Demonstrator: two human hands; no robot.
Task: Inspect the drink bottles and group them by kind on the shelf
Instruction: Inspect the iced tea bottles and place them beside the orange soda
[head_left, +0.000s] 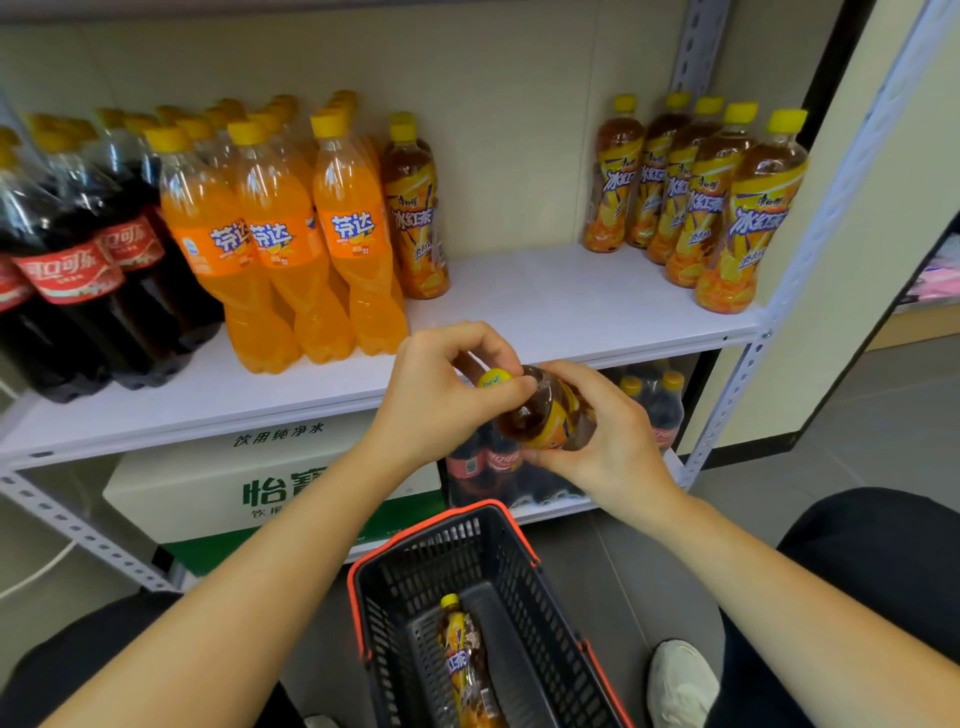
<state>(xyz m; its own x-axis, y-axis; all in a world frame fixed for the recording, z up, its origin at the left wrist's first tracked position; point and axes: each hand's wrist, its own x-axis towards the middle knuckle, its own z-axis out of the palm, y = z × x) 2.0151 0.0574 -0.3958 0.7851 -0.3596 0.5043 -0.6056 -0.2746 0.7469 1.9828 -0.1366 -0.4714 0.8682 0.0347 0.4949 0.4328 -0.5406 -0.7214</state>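
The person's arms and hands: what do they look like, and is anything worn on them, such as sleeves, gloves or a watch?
Nothing is worn that the picture shows. The left hand and the right hand are bare, without gloves or rings. The left forearm and the right forearm are bare as well: no sleeve, watch or bracelet is in view.

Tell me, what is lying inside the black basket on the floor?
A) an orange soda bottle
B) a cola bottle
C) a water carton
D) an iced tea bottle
D: one iced tea bottle with a yellow cap and yellow label lies in the black basket, the same kind as the held iced tea bottle above it.
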